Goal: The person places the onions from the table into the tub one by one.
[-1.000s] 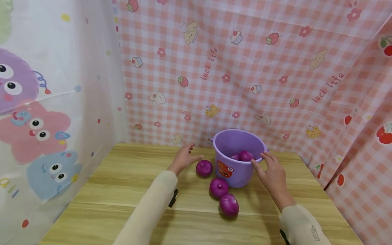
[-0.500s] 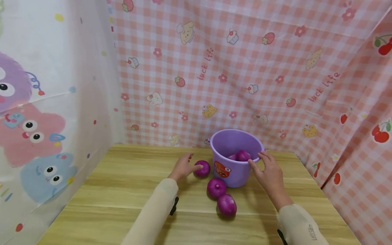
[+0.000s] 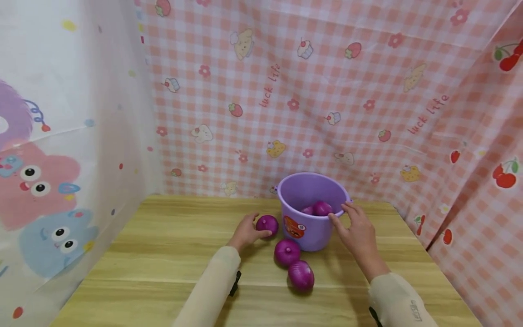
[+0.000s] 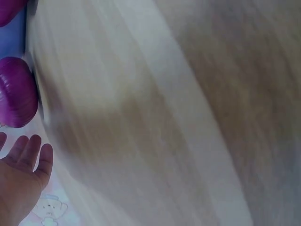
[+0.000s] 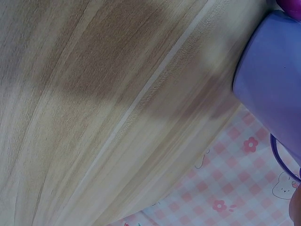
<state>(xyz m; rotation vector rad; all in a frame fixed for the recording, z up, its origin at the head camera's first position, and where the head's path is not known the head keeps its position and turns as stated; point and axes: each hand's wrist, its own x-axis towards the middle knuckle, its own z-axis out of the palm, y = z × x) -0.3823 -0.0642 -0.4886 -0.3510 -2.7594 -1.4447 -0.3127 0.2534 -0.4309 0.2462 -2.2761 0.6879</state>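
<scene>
My left hand (image 3: 246, 233) reaches the far-left red onion (image 3: 267, 224), thumb across its near side and fingers at its left. In the left wrist view the fingers of that hand (image 4: 23, 181) are spread just short of an onion (image 4: 16, 92). A purple bucket (image 3: 310, 234) stands upright to the right, with red onions (image 3: 323, 208) visible inside. My right hand (image 3: 359, 234) holds the bucket's right rim, thumb on the near edge and fingertips farther back. Two more onions lie in front, a rounded one (image 3: 287, 252) and one on its side (image 3: 301, 275).
The wood-grain table (image 3: 171, 259) runs back to a pink checked curtain (image 3: 220, 104). A white cartoon curtain (image 3: 110, 150) hangs along the left side. The bucket's handle (image 5: 282, 160) hangs down its side in the right wrist view.
My left hand has come down from above and left of the far-left onion to its side. The right hand stays at the bucket rim. The whole view has shifted slightly.
</scene>
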